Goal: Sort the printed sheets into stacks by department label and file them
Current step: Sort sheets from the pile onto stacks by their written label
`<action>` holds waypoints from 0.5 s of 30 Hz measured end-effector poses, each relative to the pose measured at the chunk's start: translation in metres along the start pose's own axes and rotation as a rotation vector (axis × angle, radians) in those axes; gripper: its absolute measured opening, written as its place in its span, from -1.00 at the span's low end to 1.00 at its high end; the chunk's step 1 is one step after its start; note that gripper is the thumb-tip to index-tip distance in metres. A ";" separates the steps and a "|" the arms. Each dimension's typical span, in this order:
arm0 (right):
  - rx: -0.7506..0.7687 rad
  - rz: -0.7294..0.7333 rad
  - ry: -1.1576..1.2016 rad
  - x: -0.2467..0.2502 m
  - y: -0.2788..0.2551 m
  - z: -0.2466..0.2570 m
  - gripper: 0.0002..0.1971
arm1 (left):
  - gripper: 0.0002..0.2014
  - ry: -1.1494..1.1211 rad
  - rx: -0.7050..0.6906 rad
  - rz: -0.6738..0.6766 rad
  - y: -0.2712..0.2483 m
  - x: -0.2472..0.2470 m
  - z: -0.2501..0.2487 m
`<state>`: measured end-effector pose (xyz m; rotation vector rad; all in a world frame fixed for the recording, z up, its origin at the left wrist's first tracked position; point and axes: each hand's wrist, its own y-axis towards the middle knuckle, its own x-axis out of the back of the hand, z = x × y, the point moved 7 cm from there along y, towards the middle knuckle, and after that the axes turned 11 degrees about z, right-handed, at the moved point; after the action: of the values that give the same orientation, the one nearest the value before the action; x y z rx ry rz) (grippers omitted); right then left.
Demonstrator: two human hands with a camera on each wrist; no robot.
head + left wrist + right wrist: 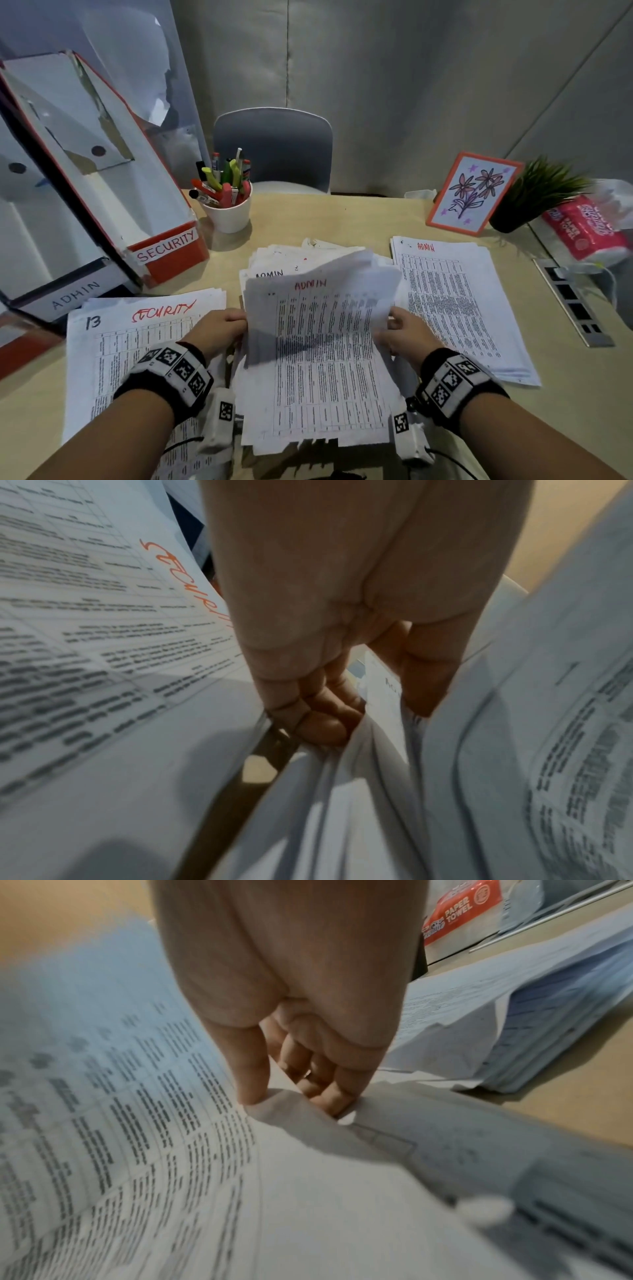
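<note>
The top sheet [318, 329], headed ADMIN in red, is lifted at the centre of the head view, its upper part curling up off the unsorted pile [308, 253] beneath it. The left hand [219, 329] pinches its left edge and the right hand [404, 329] pinches its right edge, fingers curled close round the paper.

The main risk, as I judge it, is taking more than one page: the left wrist view shows several loose edges bunched at the fingers [322, 723], so a second sheet, perhaps with a different label, could ride along unseen. The limp paper could also crease or tear at the pinched edges, and a sweep towards the right could knock the pile askew.

Counted: three lots of paper on the table [308, 219], namely the SECURITY stack [137, 329] at lower left, the unsorted pile in the centre, and the ADMIN stack [455, 308] at right. Two file boxes stand at upper left, SECURITY [164, 246] and ADMIN [75, 294]. One cup of pens [226, 212], one flower drawing [472, 195], one plant [534, 195].
</note>
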<state>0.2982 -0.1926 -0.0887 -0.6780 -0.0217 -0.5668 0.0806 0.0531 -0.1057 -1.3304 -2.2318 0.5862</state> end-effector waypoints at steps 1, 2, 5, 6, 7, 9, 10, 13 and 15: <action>-0.007 0.000 0.006 0.000 0.001 0.000 -0.61 | -0.64 0.018 0.004 0.008 -0.001 0.000 0.000; -0.013 0.011 0.026 -0.002 0.001 0.000 -0.54 | -0.71 0.028 0.009 0.022 -0.002 -0.001 0.000; -0.018 0.020 -0.014 -0.005 0.000 0.003 -0.62 | -0.83 0.038 -0.021 0.074 -0.005 -0.004 -0.003; -0.023 0.005 -0.053 -0.005 0.000 0.003 -0.71 | -0.83 0.057 -0.029 0.079 -0.006 -0.004 -0.004; -0.024 -0.012 -0.095 -0.005 0.000 0.004 -0.78 | -0.87 0.093 -0.029 0.083 -0.008 -0.005 -0.006; -0.015 -0.046 -0.124 -0.005 -0.002 0.005 -0.86 | -0.87 0.196 -0.007 0.093 -0.012 -0.003 -0.010; -0.007 -0.064 -0.125 -0.005 -0.002 0.006 -0.88 | -0.86 0.244 -0.005 0.124 -0.014 -0.004 -0.012; 0.001 -0.086 -0.160 -0.003 -0.003 0.011 -0.89 | -0.84 0.264 -0.051 0.303 -0.026 -0.014 -0.024; 0.022 -0.083 -0.189 -0.004 -0.005 0.019 -0.86 | -0.83 0.311 -0.090 0.270 -0.033 -0.017 -0.038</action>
<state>0.2954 -0.1818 -0.0716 -0.7102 -0.2330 -0.5798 0.0877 0.0280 -0.0596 -1.6594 -1.8629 0.3424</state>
